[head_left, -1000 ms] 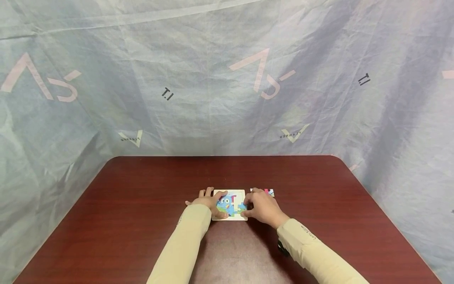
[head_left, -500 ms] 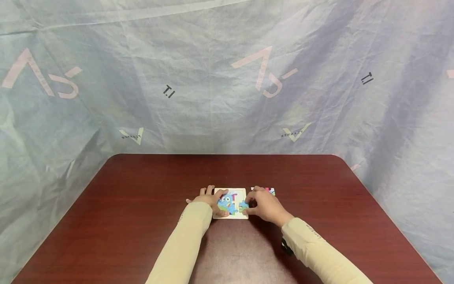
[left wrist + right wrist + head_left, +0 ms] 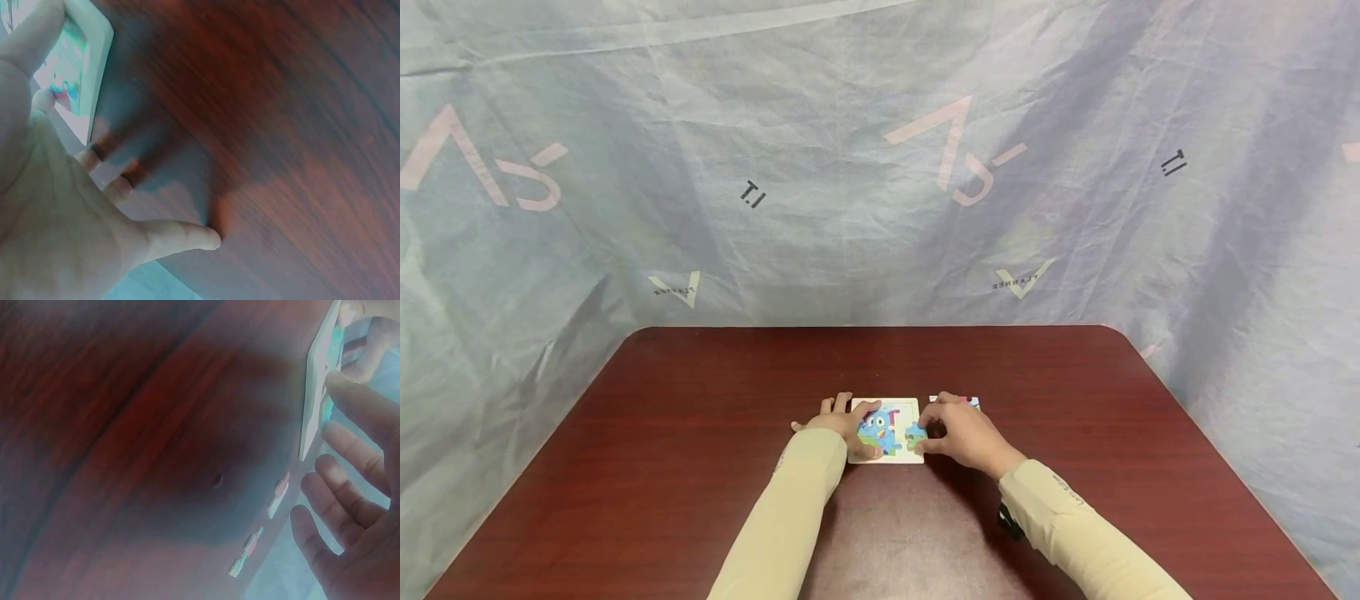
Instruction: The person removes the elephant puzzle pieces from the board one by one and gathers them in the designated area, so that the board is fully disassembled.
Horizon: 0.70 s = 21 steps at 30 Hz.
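Observation:
A shallow white-rimmed puzzle board (image 3: 901,461) lies on the table, its left part filled by a picture of a blue cartoon animal (image 3: 877,427). My left hand (image 3: 835,427) spreads at its left side, with thumb and index finger resting on the board. In the left wrist view that hand's (image 3: 62,219) other fingers reach out straight on or just over the table. At the board's right side, my right hand (image 3: 964,435) pinches a blue-and-green puzzle piece (image 3: 913,434) between thumb and index finger. The right wrist view mostly hides that piece behind the fingers (image 3: 359,403).
Loose puzzle pieces (image 3: 974,402) lie beyond the right hand, partly covered by it; two show in the right wrist view, one piece (image 3: 279,494) closer to the board. The dark red table (image 3: 625,467) ends against a grey cloth curtain (image 3: 842,167).
The right hand and its pinched piece have shifted slightly to the right, toward the board's right rim. The left hand has kept its place on the board.

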### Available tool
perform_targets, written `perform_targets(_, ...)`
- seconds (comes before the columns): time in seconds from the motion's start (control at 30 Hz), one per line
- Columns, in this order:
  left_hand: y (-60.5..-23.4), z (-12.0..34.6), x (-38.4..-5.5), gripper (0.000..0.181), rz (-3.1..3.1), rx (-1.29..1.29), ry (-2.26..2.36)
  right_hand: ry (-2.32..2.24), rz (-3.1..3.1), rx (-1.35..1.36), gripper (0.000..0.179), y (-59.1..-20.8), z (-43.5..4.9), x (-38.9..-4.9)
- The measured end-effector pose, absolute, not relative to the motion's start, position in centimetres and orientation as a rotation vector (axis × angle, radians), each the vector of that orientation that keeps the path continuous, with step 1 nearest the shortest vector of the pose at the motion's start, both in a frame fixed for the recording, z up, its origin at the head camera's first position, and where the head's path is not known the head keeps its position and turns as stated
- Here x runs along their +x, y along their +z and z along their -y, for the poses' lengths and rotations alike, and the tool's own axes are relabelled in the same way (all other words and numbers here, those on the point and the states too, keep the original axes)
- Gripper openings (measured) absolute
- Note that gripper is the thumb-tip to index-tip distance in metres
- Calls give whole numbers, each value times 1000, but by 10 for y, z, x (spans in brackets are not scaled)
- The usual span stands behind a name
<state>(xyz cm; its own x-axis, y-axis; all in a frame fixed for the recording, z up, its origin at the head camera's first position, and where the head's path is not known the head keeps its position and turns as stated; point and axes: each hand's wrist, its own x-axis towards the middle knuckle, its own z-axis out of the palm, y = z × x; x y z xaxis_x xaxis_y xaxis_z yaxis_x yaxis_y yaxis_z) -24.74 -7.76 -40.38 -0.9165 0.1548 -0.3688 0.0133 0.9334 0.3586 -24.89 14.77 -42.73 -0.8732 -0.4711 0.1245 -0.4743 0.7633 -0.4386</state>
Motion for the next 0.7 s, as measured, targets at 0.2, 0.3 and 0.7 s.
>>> perform_targets(0.2, -404, 77, -247, 80, -2714, 119, 490, 707, 2927, 787, 22, -424, -153, -252)
perform_targets(0.3, -406, 78, -247, 80, -2720, 119, 485, 715, 2939, 749, 22, -423, -156, -253)
perform_targets(0.7, -386, 74, -234, 76, -2732, 138, 480, 708, 2963, 666, 24, -419, -175, -258)
